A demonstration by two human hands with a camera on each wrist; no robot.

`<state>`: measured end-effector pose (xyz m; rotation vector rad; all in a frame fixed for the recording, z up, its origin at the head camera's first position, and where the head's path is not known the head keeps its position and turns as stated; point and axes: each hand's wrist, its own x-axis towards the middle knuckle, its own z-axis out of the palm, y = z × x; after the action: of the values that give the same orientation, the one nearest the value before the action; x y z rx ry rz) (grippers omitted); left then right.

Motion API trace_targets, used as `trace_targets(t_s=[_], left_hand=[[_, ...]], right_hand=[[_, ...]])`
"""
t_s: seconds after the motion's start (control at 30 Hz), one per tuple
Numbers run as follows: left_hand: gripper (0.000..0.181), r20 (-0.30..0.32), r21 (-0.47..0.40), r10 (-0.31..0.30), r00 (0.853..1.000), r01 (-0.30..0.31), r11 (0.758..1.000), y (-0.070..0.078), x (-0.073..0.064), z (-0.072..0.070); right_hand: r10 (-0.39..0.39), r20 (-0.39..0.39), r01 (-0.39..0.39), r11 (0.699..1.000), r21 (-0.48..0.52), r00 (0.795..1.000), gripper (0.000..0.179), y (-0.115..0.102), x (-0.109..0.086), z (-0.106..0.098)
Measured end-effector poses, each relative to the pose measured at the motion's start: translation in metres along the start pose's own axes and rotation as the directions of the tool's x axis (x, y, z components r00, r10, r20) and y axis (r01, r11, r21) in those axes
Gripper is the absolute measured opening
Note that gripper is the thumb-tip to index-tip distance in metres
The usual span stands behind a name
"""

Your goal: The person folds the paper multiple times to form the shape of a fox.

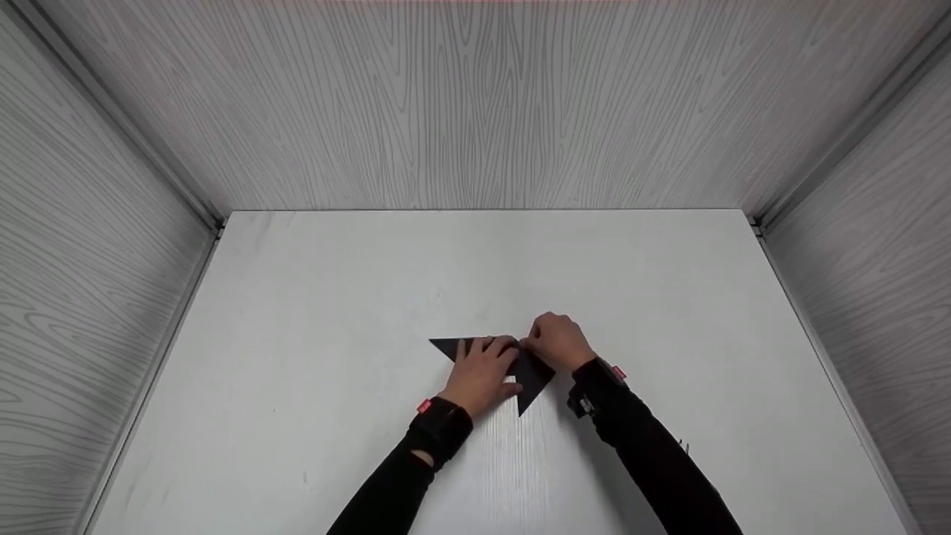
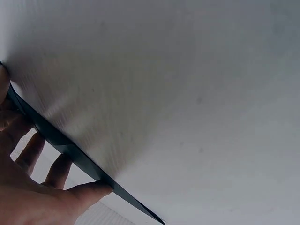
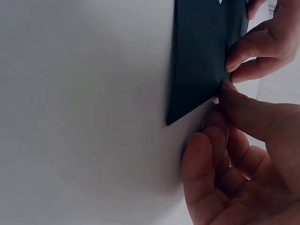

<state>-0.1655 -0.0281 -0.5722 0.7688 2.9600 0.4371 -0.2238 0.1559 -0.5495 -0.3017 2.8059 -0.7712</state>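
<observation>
A piece of black folded paper (image 1: 532, 375) lies on the white tabletop, with one pointed end to the left and another toward the front. My left hand (image 1: 479, 375) presses on its middle with spread fingers, the thumb at the near side. In the left wrist view the paper (image 2: 84, 161) appears as a thin dark strip along those fingertips. My right hand (image 1: 559, 342) pinches the paper's far edge, close to the left fingertips. The right wrist view has the right thumb on a corner of the paper (image 3: 199, 61), the other fingers curled below.
The white tabletop (image 1: 312, 297) stretches around both hands. Grey wood-grain panels wall it in at the back (image 1: 475, 104), the left (image 1: 82, 260) and the right (image 1: 869, 238). Black bands (image 1: 442, 429) sit on both wrists.
</observation>
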Motion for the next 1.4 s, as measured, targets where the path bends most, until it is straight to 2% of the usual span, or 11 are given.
trace_targets(t_s=[0.2,0.43,0.67,1.1,1.27,1.4], left_hand=[[0.058,0.015,-0.021,-0.007,1.000,0.008,1.000,0.000,-0.001,-0.002],[0.058,0.033,-0.019,-0.011,0.999,0.012,1.000,-0.003,0.002,-0.002],[0.057,0.022,-0.025,-0.006,1.000,0.007,1.000,-0.006,0.000,-0.002],[0.058,0.009,-0.018,-0.021,1.000,0.021,1.000,-0.004,0.000,-0.001],[0.058,0.019,-0.023,-0.023,1.000,0.024,0.999,-0.001,0.000,0.000],[0.059,0.027,-0.024,-0.018,0.999,0.018,1.000,-0.002,0.000,-0.001]], right_hand=[[-0.002,0.006,0.002,1.000,0.000,1.000,0.025,-0.008,0.009,-0.001],[0.046,0.078,-0.046,0.999,0.007,0.996,0.033,-0.013,0.021,-0.004],[0.102,0.165,-0.110,0.993,0.037,0.981,0.046,-0.019,0.029,-0.008],[0.031,0.193,-0.042,0.998,0.051,0.981,0.045,-0.013,0.027,-0.007],[0.010,0.196,-0.016,0.999,0.030,0.981,0.045,-0.011,0.023,-0.008],[0.021,0.194,-0.020,1.000,-0.006,0.981,0.040,-0.010,0.020,-0.009]])
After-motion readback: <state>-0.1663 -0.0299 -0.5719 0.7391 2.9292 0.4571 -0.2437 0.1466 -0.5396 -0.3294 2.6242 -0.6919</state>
